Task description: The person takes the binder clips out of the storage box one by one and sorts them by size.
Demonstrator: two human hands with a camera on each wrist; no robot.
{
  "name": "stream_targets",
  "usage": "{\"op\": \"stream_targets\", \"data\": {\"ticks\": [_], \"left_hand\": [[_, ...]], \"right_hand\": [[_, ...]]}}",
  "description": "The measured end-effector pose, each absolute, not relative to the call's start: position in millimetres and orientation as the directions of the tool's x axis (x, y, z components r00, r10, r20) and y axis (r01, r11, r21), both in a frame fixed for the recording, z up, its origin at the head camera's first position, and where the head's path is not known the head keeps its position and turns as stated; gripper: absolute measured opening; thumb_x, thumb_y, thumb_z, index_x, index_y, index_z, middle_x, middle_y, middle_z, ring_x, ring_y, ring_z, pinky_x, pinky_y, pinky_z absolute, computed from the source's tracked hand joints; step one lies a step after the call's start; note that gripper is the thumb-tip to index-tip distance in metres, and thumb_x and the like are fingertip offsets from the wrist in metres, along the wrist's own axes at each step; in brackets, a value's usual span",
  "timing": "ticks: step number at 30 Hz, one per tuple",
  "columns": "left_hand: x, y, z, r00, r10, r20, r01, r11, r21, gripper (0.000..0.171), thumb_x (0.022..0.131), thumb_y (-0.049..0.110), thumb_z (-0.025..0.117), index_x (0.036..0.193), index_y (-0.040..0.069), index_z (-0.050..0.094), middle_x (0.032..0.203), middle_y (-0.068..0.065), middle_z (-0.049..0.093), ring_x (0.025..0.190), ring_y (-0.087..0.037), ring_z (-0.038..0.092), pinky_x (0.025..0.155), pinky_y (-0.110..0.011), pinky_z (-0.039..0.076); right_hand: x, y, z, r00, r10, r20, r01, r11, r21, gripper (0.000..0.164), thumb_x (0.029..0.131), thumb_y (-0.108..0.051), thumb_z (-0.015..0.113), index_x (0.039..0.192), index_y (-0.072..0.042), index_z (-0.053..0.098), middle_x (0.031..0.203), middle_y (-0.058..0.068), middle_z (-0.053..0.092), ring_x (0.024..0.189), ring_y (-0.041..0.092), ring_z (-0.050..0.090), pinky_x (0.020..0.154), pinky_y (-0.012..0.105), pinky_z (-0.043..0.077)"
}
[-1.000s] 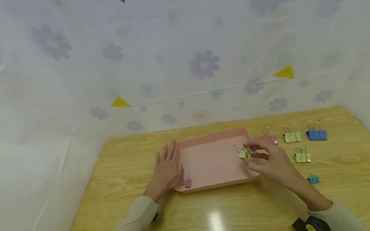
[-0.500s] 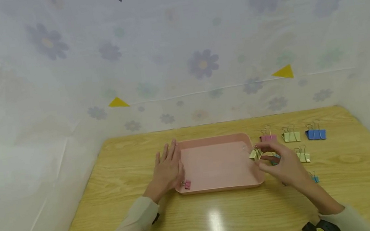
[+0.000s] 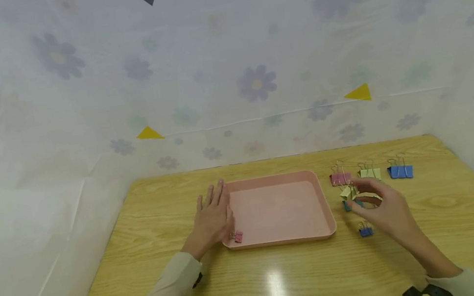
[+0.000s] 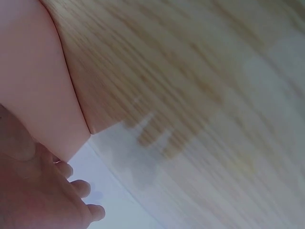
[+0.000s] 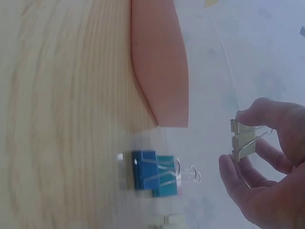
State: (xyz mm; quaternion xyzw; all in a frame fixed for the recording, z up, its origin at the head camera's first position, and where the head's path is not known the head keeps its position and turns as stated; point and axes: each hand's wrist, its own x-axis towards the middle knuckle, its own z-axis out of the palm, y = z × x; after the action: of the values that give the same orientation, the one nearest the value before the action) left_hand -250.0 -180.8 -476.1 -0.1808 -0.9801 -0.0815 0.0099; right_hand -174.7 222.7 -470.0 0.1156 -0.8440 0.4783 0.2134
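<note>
My right hand [image 3: 386, 206] pinches a pale yellow-green binder clip [image 3: 349, 192] between thumb and fingers, above the table just right of the tray. The clip [image 5: 244, 143] shows its wire handles in the right wrist view. My left hand [image 3: 211, 220] lies with straight fingers along the left wall of the pink tray [image 3: 284, 240]. A small pink binder clip [image 3: 239, 237] sits in the tray's near left corner. Below the held clip stand a teal binder clip [image 3: 347, 206] and, nearer, a small blue binder clip [image 3: 365, 232].
Along the back right stand a pink binder clip [image 3: 340, 179], a yellow-green binder clip [image 3: 370, 174] and a large blue binder clip [image 3: 401, 172]. My right hand hides part of the area in front of them. A flower-patterned white sheet [image 3: 210, 72] surrounds the wooden table [image 3: 218, 288].
My right hand has carried the yellow-green clip right, from over the tray to over the table. The tray's raised right side has come down level. My left hand stays at its left wall.
</note>
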Motion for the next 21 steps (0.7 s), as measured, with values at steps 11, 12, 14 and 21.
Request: {"op": "stream_targets", "data": {"ticks": [11,12,14,21], "left_hand": [[-253,-185,-481,-0.933,0.354,0.061,0.359,0.919,0.163,0.06,0.109,0.025,0.031,0.164,0.002,0.019,0.171,-0.013,0.014,0.156,-0.038,0.012,0.121,-0.063,0.011],[-253,-185,-481,-0.933,0.355,0.059,0.36,0.92,0.157,0.06,0.109,0.025,0.031,0.164,0.002,0.019,0.171,-0.013,0.014,0.156,-0.038,0.012,0.121,-0.063,0.011],[-254,-185,-482,-0.934,0.354,0.055,0.358,0.922,0.145,0.06,0.11,0.025,0.031,0.164,0.002,0.018,0.171,-0.012,0.013,0.156,-0.037,0.012,0.121,-0.063,0.011],[-259,-186,-480,-0.936,0.348,0.051,0.352,0.927,0.132,0.06,0.111,0.025,0.031,0.164,0.002,0.018,0.171,-0.012,0.012,0.156,-0.038,0.012,0.121,-0.063,0.011]], "right_hand": [[-171,255,-474,-0.873,0.089,0.479,-0.33,0.615,-0.716,0.042,0.084,-0.001,0.082,0.124,0.0,0.068,0.118,-0.006,0.063,0.1,-0.01,0.056,0.079,0.007,0.05],[-171,258,-474,-0.875,0.097,0.475,-0.318,0.626,-0.712,0.042,0.084,-0.002,0.082,0.124,0.001,0.068,0.118,-0.002,0.064,0.1,-0.011,0.055,0.079,0.006,0.049],[-170,263,-474,-0.883,0.114,0.455,-0.292,0.626,-0.723,0.042,0.086,-0.004,0.081,0.125,0.001,0.067,0.118,-0.005,0.064,0.1,-0.012,0.055,0.078,0.006,0.049],[-175,290,-479,-0.889,0.164,0.427,-0.253,0.603,-0.757,0.043,0.089,-0.008,0.079,0.128,0.003,0.065,0.11,-0.024,0.058,0.093,-0.013,0.059,0.071,0.007,0.05]]}}
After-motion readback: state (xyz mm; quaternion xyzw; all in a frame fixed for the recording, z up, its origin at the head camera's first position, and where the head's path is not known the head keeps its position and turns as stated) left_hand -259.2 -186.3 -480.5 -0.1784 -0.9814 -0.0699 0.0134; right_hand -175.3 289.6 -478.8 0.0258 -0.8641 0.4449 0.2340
